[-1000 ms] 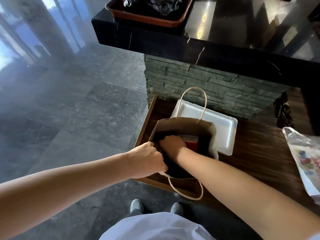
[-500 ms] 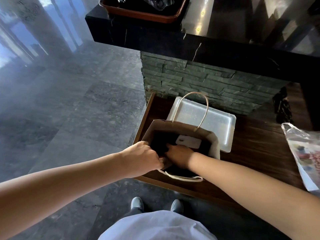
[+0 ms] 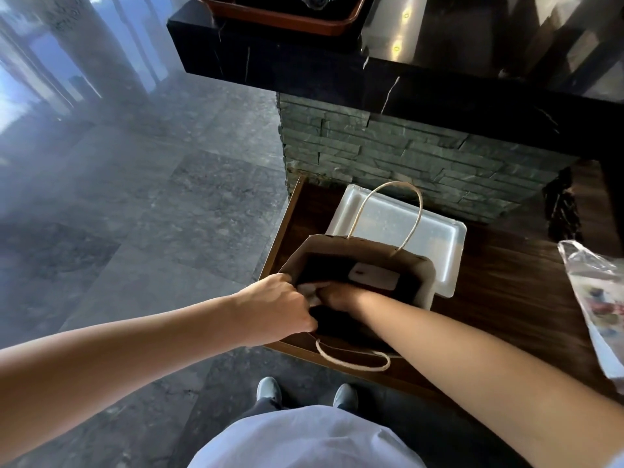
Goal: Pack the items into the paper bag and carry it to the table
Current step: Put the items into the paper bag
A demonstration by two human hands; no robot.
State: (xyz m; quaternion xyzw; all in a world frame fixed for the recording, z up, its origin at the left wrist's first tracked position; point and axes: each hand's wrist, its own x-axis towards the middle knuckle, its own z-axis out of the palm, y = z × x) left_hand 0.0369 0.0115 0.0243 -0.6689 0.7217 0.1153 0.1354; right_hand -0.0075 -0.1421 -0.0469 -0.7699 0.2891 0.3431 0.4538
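Note:
A brown paper bag [image 3: 415, 265] with twine handles stands open on a low dark wooden shelf [image 3: 499, 298]. My left hand [image 3: 277, 307] pinches the bag's near left rim and holds it open. Reaching down inside the bag, my right hand [image 3: 337, 293] has its fingers closed around a pale item that is mostly hidden. A white flat item [image 3: 374, 275] lies deeper in the bag, on dark contents.
A white foam tray [image 3: 435, 231] lies behind the bag against a stone-clad wall. A printed plastic bag [image 3: 597, 298] sits at the shelf's right. A black marble counter [image 3: 422, 76] overhangs, bearing a brown tray [image 3: 283, 18]. Grey tiled floor spreads to the left.
My right hand has shifted left and deeper inside the bag. A white flat item has come into sight where a red one showed before. My left hand keeps its hold on the rim.

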